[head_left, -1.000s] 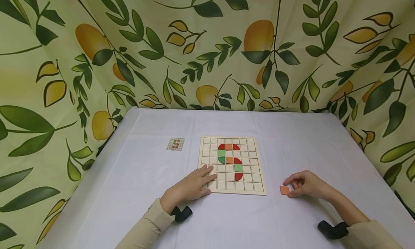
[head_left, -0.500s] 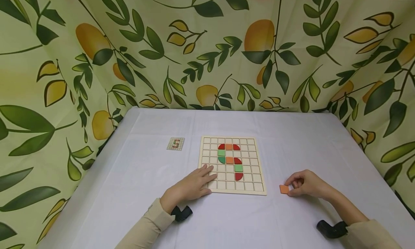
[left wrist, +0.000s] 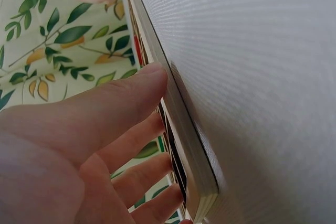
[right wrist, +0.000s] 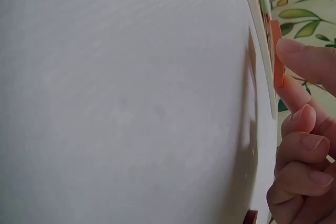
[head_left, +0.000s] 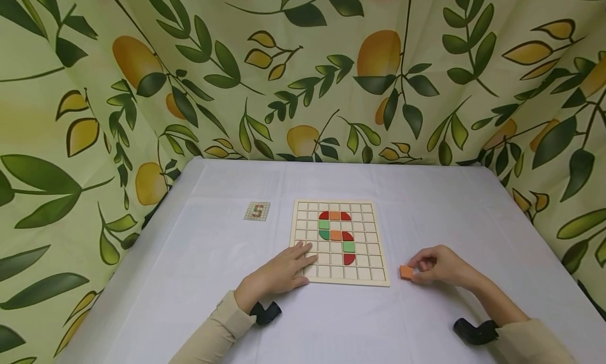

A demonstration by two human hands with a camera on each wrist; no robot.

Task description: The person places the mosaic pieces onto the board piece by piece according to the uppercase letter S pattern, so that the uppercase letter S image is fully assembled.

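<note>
My right hand [head_left: 442,264] pinches an orange square tile [head_left: 405,272] between thumb and index finger, just right of the board. In the right wrist view that tile [right wrist: 277,53] is seen edge-on, lifted off the cloth, while the other fingers curl in. A wooden grid board [head_left: 371,272] lies flat on the table. Red, orange and green tiles [head_left: 335,235] on it form most of an S shape. My left hand [head_left: 279,269] rests on the board's lower left corner with fingers spread; in the left wrist view the thumb touches the board's edge [left wrist: 178,124].
A small card [head_left: 257,211] with a printed S pattern on a grid lies left of the board. White cloth [head_left: 213,259] covers the table. A leafy patterned curtain [head_left: 303,90] surrounds its back and sides. A dark red piece [right wrist: 251,216] shows at the right wrist view's bottom edge.
My right hand has moved slightly left, toward the board, with the orange tile, which now looks raised from the cloth. The left hand stays in place.
</note>
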